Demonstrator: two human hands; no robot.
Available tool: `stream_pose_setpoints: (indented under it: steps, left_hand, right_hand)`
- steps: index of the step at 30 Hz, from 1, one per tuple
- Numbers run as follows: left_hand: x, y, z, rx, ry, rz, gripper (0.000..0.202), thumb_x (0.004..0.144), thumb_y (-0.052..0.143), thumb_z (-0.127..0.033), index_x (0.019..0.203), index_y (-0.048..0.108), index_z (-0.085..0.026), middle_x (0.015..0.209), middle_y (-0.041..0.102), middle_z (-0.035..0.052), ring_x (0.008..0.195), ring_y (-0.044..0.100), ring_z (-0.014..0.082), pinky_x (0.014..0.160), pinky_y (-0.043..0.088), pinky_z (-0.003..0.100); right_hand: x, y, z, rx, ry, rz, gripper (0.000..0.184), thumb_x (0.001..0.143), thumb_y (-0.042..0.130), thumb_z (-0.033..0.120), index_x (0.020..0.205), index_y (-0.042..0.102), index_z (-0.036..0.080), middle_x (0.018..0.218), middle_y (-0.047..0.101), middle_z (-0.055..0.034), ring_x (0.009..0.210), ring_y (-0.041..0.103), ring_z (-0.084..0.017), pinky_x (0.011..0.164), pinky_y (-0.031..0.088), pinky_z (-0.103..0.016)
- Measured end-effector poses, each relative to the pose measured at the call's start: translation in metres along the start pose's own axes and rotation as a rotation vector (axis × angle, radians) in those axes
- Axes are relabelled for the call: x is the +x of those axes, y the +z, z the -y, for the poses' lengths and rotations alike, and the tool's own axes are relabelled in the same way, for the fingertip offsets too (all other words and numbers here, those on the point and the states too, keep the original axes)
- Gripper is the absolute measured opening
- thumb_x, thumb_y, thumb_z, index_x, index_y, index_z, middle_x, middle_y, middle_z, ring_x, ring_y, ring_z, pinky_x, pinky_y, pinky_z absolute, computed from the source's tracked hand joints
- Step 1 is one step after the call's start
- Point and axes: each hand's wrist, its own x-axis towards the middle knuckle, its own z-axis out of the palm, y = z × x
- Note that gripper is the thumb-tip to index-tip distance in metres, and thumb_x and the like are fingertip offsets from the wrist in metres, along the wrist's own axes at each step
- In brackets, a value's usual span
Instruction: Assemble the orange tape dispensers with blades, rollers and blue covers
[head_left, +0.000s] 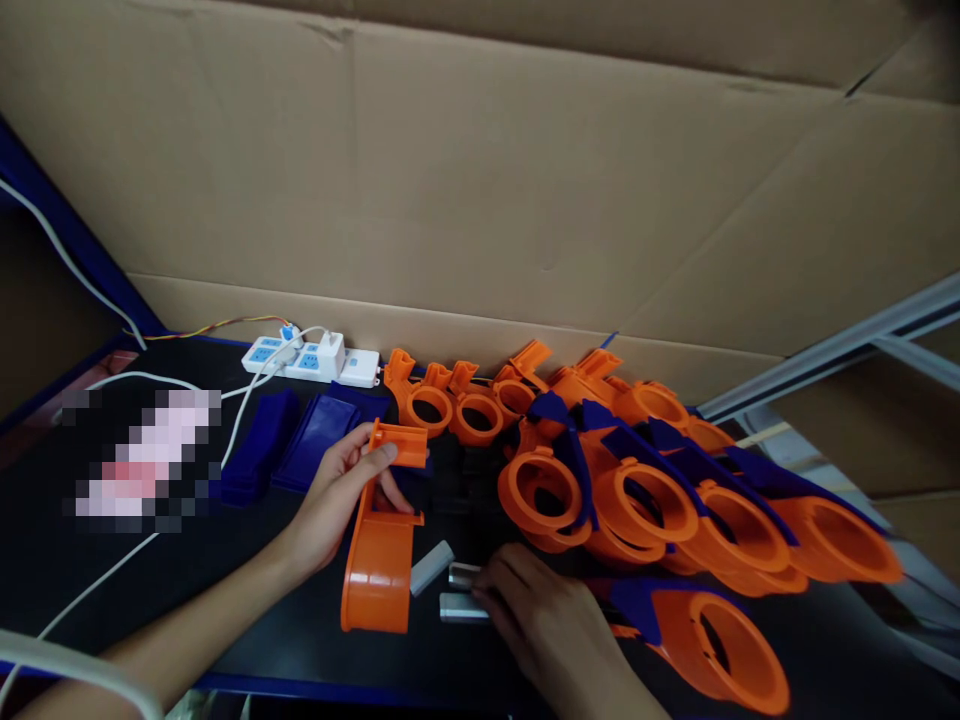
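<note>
Orange dispenser shell [379,545] is standing on edge on the black table [45,560], gripped at its top by the left hand [341,495], fingers closed around it. Just right of the shell, the right hand [536,610] is resting curled fingertips on small metal blades [459,592]. Farther right, assembled orange-and-blue dispensers [675,510] are lying heaped; behind the shell, blue plates [315,440] and a power strip [311,358].

No legible text, label, brand or number anywhere. Blank on the orange plastic dispenser shell [379,540] gripped by the left hand [337,495]. Nothing printed on the small grey metal pieces [459,592] under the right hand [536,615]. White power strip [311,360] beyond the grip: markings too small to read. Left of the grip, only a pixelated patch [142,460].
</note>
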Motion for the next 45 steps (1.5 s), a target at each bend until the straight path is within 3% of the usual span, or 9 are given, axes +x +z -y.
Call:
stream_pose_setpoints:
  steps: [3, 6, 9, 12, 24, 30, 36, 39, 45]
  left_hand:
    - [0.001, 0.0, 0.001, 0.049, 0.011, 0.027, 0.028, 0.089, 0.067, -0.042, 0.102, 0.063, -0.017, 0.057, 0.071, 0.0023, 0.05, 0.066, 0.017, 0.055, 0.048, 0.022]
    - [0.0, 0.001, 0.002, 0.102, 0.015, 0.098, 0.027, 0.09, 0.067, -0.04, 0.103, 0.064, -0.017, 0.056, 0.07, 0.0012, 0.05, 0.067, 0.0169, 0.056, 0.049, 0.022]
    - [-0.005, 0.006, 0.005, 0.099, -0.035, 0.229, 0.026, 0.087, 0.071, -0.038, 0.102, 0.065, -0.017, 0.071, 0.073, 0.0025, 0.052, 0.069, 0.0165, 0.055, 0.052, 0.023]
    - [-0.01, 0.011, 0.006, 0.076, -0.088, 0.327, 0.027, 0.084, 0.074, -0.036, 0.102, 0.067, -0.016, 0.087, 0.073, 0.005, 0.058, 0.07, 0.0158, 0.056, 0.056, 0.025]
    - [-0.013, 0.014, 0.013, 0.042, -0.157, 0.391, 0.03, 0.081, 0.077, -0.031, 0.106, 0.069, -0.017, 0.09, 0.07, 0.0043, 0.059, 0.068, 0.0136, 0.054, 0.057, 0.024]
    - [-0.006, 0.004, 0.006, 0.019, -0.175, 0.269, 0.026, 0.088, 0.069, -0.037, 0.103, 0.067, -0.017, 0.066, 0.071, 0.0023, 0.047, 0.068, 0.0164, 0.046, 0.051, 0.021]
    - [0.004, -0.008, -0.014, -0.021, -0.156, 0.041, 0.025, 0.088, 0.066, -0.039, 0.098, 0.068, -0.016, 0.053, 0.068, 0.0025, 0.043, 0.066, 0.0168, 0.04, 0.044, 0.019]
    - [0.008, -0.012, -0.015, -0.013, -0.149, 0.031, 0.031, 0.087, 0.068, -0.039, 0.105, 0.069, -0.014, 0.052, 0.069, 0.0034, 0.042, 0.065, 0.0175, 0.038, 0.043, 0.02]
    - [0.011, -0.013, -0.009, 0.003, -0.129, 0.029, 0.029, 0.086, 0.068, -0.039, 0.102, 0.069, -0.016, 0.051, 0.068, 0.0019, 0.041, 0.064, 0.017, 0.038, 0.042, 0.02]
  right_hand:
    - [0.004, -0.016, 0.0, 0.188, 0.078, 0.021, 0.014, 0.096, 0.053, 0.014, 0.093, 0.064, 0.022, 0.09, 0.068, -0.0017, 0.077, 0.068, -0.014, 0.065, 0.053, -0.022]
    - [0.013, -0.041, 0.003, 0.346, 0.107, -0.078, 0.01, 0.097, 0.056, 0.021, 0.096, 0.066, 0.023, 0.09, 0.069, -0.0017, 0.08, 0.069, -0.014, 0.071, 0.054, -0.023]
    - [0.029, -0.065, 0.009, 0.382, 0.118, -0.238, 0.011, 0.097, 0.06, 0.026, 0.1, 0.07, 0.025, 0.091, 0.071, -0.0024, 0.082, 0.069, -0.015, 0.073, 0.055, -0.024]
    - [0.045, -0.073, 0.016, 0.356, 0.128, -0.295, 0.016, 0.098, 0.058, 0.026, 0.101, 0.073, 0.025, 0.091, 0.071, -0.0029, 0.081, 0.07, -0.015, 0.073, 0.056, -0.025]
    - [0.065, -0.036, 0.017, 0.288, 0.069, -0.28, 0.019, 0.098, 0.057, 0.026, 0.1, 0.075, 0.023, 0.091, 0.07, -0.0048, 0.084, 0.068, -0.016, 0.073, 0.056, -0.027]
    - [0.066, -0.033, 0.014, 0.081, 0.102, -0.342, 0.032, 0.101, 0.052, 0.025, 0.131, 0.063, 0.021, 0.114, 0.069, -0.0076, 0.102, 0.065, -0.019, 0.085, 0.055, -0.031]
    - [0.057, -0.018, 0.018, -0.344, -0.007, -0.074, 0.028, 0.093, 0.055, 0.008, 0.115, 0.069, 0.016, 0.108, 0.071, -0.0112, 0.099, 0.061, -0.026, 0.07, 0.055, -0.035]
    - [0.059, -0.006, 0.026, -0.446, -0.056, 0.012, 0.026, 0.087, 0.058, 0.002, 0.107, 0.069, 0.014, 0.101, 0.07, -0.0131, 0.096, 0.058, -0.028, 0.071, 0.055, -0.038]
    - [0.069, 0.006, 0.028, -0.514, -0.044, 0.025, 0.021, 0.087, 0.058, 0.004, 0.102, 0.067, 0.015, 0.087, 0.066, -0.0124, 0.092, 0.056, -0.028, 0.062, 0.05, -0.036]
